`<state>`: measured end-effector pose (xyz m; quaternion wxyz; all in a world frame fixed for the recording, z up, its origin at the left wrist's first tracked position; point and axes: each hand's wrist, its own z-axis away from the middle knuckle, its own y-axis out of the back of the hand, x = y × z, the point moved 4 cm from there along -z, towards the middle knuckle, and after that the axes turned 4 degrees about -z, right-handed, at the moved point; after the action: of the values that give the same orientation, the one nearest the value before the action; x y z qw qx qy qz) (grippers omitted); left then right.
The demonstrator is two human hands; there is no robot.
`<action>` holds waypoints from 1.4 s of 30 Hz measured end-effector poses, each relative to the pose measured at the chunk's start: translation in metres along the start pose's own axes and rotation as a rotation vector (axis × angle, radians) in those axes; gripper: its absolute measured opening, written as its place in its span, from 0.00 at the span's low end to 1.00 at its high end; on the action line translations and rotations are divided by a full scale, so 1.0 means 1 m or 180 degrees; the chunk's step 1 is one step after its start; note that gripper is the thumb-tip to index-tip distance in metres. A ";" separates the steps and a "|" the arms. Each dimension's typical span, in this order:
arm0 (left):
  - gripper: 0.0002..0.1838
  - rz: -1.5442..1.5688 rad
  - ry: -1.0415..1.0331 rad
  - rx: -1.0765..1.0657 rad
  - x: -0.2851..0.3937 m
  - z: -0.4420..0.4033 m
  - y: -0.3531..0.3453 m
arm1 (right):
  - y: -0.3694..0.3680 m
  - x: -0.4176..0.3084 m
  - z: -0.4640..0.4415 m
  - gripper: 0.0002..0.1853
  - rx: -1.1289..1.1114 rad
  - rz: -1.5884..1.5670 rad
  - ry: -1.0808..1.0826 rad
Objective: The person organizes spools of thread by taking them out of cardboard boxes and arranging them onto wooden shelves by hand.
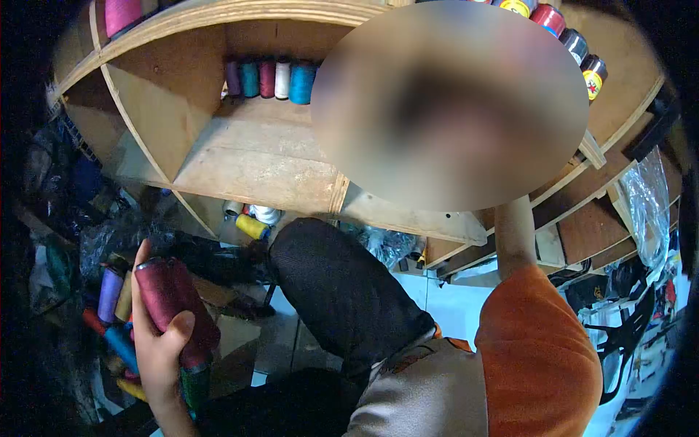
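My left hand (164,349) is wrapped round a maroon thread spool (171,295) at the lower left, with the thumb across its side. Just below that spool a green spool (195,386) shows; whether the hand touches it is unclear. Beside the hand lie a purple spool (111,293), a teal spool (121,348) and other loose ones. My right forearm reaches up toward the wooden shelf (269,149), and a large blurred patch hides the hand and anything it holds. Left of the blur, several spools (267,80) stand in a row in a shelf compartment.
More spools (574,45) stand at the upper right. Under the shelf edge lie a yellow spool (252,226) and plastic wrapping. Clear plastic (646,207) hangs at the right, above a black chair (626,335). My raised knee (328,277) is below the shelf.
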<state>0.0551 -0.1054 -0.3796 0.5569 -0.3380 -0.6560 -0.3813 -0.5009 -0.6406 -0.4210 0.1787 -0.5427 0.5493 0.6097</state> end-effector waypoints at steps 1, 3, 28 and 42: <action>0.53 0.0010 0.0000 0.0027 -0.001 0.001 0.001 | 0.010 0.020 -0.012 0.22 -0.0089 -0.0051 0.0140; 0.52 0.0027 0.0005 0.0076 -0.003 0.001 0.003 | 0.014 0.029 -0.019 0.21 -0.0058 -0.0023 0.0181; 0.48 0.2057 -0.0614 -0.1523 0.031 -0.044 -0.119 | -0.350 -0.281 0.189 0.32 -0.1484 -0.2193 -0.0380; 0.45 0.2028 -0.0564 -0.1383 0.013 -0.052 -0.102 | -0.146 -0.093 0.134 0.23 0.2914 0.2126 -0.0740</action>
<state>-0.0111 -0.1995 -0.3750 0.5040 -0.6662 -0.4678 -0.2888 -0.4123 -0.4416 -0.4361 0.2522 -0.1367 0.8754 0.3889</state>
